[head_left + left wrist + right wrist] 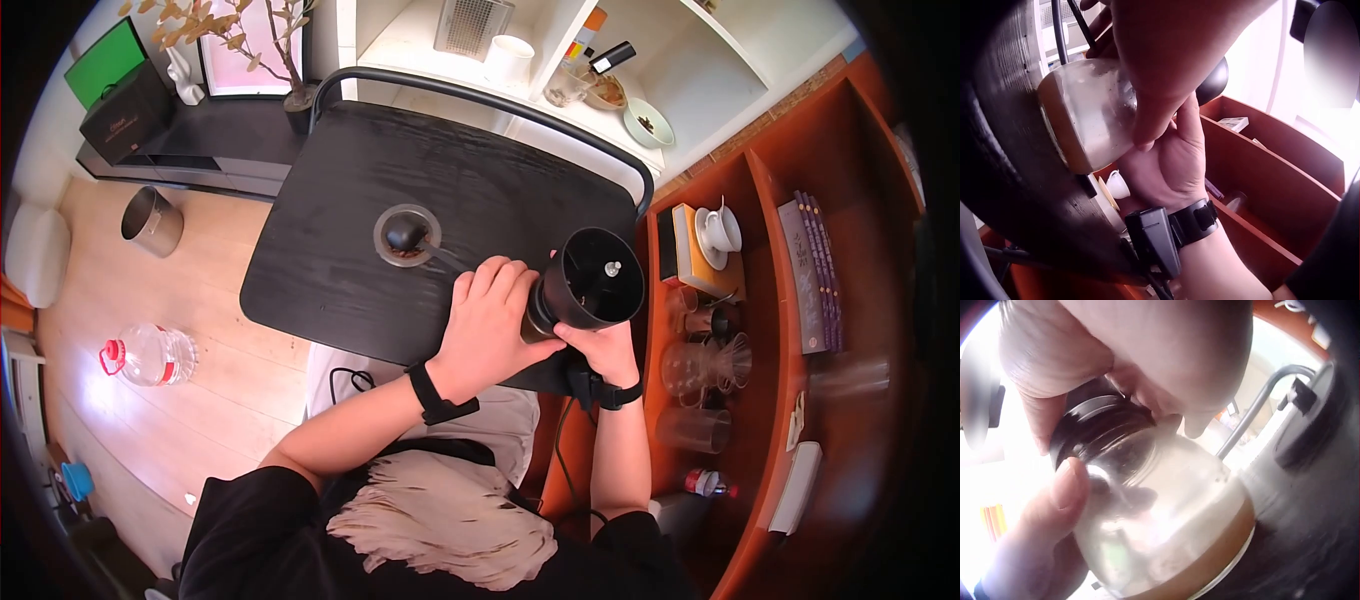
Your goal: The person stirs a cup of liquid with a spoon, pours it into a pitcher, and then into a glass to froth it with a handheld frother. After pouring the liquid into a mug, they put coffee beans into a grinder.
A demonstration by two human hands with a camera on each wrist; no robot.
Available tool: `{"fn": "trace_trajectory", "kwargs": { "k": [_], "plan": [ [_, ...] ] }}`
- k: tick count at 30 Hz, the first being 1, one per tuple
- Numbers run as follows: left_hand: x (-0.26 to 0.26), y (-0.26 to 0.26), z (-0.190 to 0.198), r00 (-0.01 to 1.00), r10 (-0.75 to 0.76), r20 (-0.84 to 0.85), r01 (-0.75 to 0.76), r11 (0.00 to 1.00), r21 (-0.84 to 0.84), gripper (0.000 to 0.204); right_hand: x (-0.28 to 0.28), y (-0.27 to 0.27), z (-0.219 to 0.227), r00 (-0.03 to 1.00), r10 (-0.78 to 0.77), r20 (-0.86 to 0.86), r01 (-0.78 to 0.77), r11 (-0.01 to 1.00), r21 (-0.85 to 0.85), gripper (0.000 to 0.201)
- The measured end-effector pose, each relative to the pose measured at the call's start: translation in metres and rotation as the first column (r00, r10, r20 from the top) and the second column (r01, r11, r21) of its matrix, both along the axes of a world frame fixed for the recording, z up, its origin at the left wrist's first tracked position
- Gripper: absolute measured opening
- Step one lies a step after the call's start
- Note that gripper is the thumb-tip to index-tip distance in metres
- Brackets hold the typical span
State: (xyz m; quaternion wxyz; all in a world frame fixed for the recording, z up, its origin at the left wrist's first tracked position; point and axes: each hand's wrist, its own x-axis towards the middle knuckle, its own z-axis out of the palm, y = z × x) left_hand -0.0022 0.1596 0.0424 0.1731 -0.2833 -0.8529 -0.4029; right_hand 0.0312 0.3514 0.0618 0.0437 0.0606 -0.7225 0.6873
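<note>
A hand coffee grinder (592, 280) with an open black hopper leans over the table's near right corner. A metal shaft stands in the hopper; no crank handle shows on it. Below is a clear glass jar (1085, 106) with a black collar (1100, 434). My left hand (495, 320) grips the grinder from the left, its thumb near the jar's neck. From the other side my right hand (605, 350) holds it, the thumbs close together. To the left stands a clear round container (382, 245) with a black scoop (408, 231) over brown bits.
The black table (330, 240) has a raised rail (480, 95) at its back. Red-brown shelves (765, 250) with glassware stand close on the right. White shelves (410, 45) rise behind. A water bottle (150, 355) and a bin (153, 222) are on the floor at left.
</note>
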Motion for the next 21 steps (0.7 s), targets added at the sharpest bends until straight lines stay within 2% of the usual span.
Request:
{"fn": "trace_trajectory", "kwargs": {
  "k": [3, 6, 8, 13, 16, 19, 21],
  "plan": [
    [0.0, 0.0, -0.003, 1.0, 0.012, -0.025, -0.012, 1.0, -0.002, 0.076, 0.0, -0.006, 0.005, 1.0, -0.005, -0.008, 0.005, 1.0, -0.024, 0.05],
    [-0.001, 0.001, -0.006, 0.999, 0.016, -0.037, -0.015, 1.0, 0.015, 0.073, 0.005, -0.015, 0.006, 0.997, -0.075, -0.009, 0.075, 0.996, 0.055, 0.044],
    [-0.003, 0.001, -0.006, 0.999, 0.012, -0.052, -0.011, 1.0, 0.012, 0.07, 0.009, -0.02, 0.005, 0.992, -0.119, -0.029, 0.122, 0.971, 0.207, 0.051],
    [-0.005, -0.001, -0.007, 0.999, -0.016, -0.035, 0.017, 0.999, 0.048, 0.069, 0.003, -0.023, 0.013, 0.989, -0.145, -0.032, 0.147, 0.984, 0.102, 0.048],
    [-0.008, -0.002, -0.008, 0.999, -0.032, -0.033, 0.034, 0.997, 0.065, 0.069, 0.0, -0.019, 0.017, 0.991, -0.136, 0.013, 0.135, 0.989, 0.063, 0.055],
    [-0.009, -0.003, -0.008, 0.998, -0.051, -0.028, 0.053, 0.996, 0.075, 0.07, -0.004, -0.003, 0.026, 0.996, -0.089, 0.004, 0.087, 0.984, 0.158, 0.058],
    [-0.009, -0.004, -0.007, 0.998, -0.065, -0.019, 0.067, 0.995, 0.078, 0.072, -0.006, 0.014, 0.023, 0.982, -0.016, 0.19, -0.026, 0.976, 0.215, 0.082]
  ]
}}
